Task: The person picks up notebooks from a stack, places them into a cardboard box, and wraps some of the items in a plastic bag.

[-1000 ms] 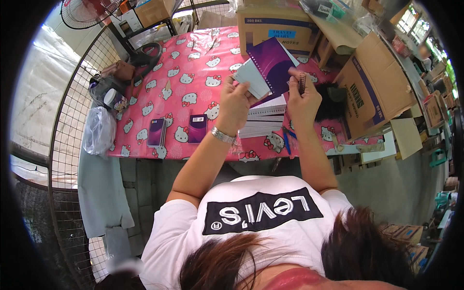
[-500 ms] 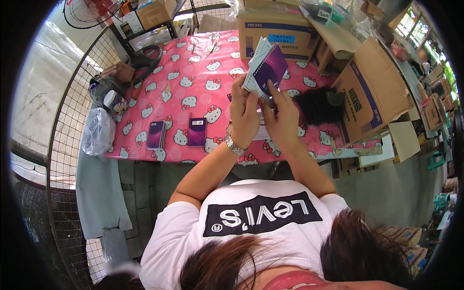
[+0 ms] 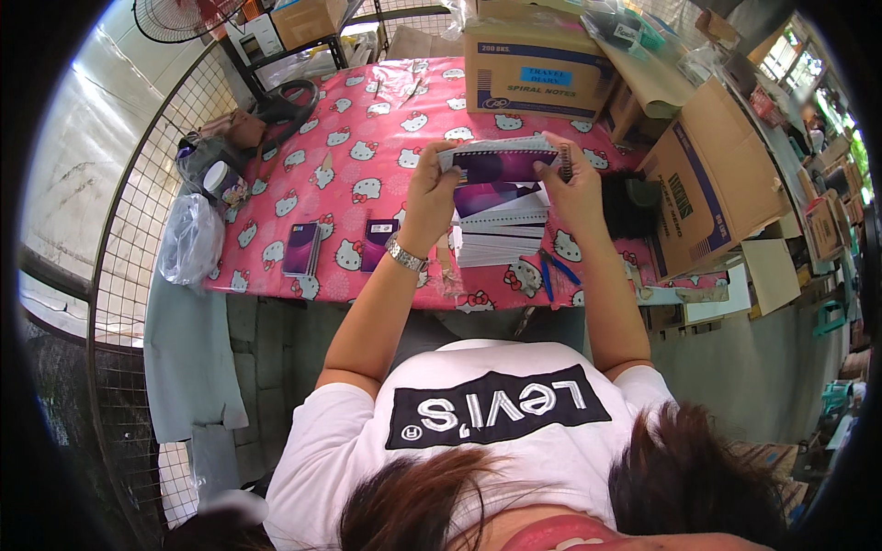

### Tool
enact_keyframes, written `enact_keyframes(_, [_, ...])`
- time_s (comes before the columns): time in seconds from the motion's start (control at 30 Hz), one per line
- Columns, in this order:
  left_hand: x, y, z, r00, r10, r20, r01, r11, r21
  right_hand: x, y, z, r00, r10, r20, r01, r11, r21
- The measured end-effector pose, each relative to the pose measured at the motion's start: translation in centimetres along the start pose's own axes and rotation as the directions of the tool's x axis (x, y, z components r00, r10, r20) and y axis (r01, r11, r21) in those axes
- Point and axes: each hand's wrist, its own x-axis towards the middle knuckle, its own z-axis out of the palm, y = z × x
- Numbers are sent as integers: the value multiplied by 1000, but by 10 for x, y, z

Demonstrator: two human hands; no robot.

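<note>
A purple-covered notebook (image 3: pixel 503 167) with a row of punched holes and loose-looking pages is stretched level between my two hands, above the table. My left hand (image 3: pixel 434 191) grips its left end, and my right hand (image 3: pixel 575 182) pinches the right end, where dark wire coil shows. Below it lies a stack of punched white page blocks (image 3: pixel 501 243) with purple covers. Blue-handled pliers (image 3: pixel 557 274) rest just right of that stack. Further left are a small pile of purple spiral notebooks (image 3: pixel 301 249) and another purple notebook (image 3: pixel 378 244), partly behind my left wrist.
A pink patterned cloth (image 3: pixel 344 211) covers the table. A closed carton (image 3: pixel 537 78) stands at the back, with an open carton (image 3: pixel 712 184) on the right beside a black bristly object (image 3: pixel 630 204). A plastic bag (image 3: pixel 191 241), a jar (image 3: pixel 220 179) and a fan (image 3: pixel 184 14) are left.
The notebook has turned from upright and slanted to level, and my hands have spread to its two ends. The page stack and pliers are now uncovered.
</note>
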Motion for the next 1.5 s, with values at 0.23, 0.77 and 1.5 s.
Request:
enact_keyframes(0.23, [2,10,17,911,411,-32,-306,727,615,-8,-4,9,998,-42,-44,41,999,-19])
enact_keyframes(0.77, [-10,7,14,949,296,-104,-218,859,463,-8,-4,8,934,-329,-140,294,929,-223])
enact_keyframes(1.5, [-23,40,23,704,706,77,-553,478,682,-7,-40,1,631,-765,-124,699,631,-336])
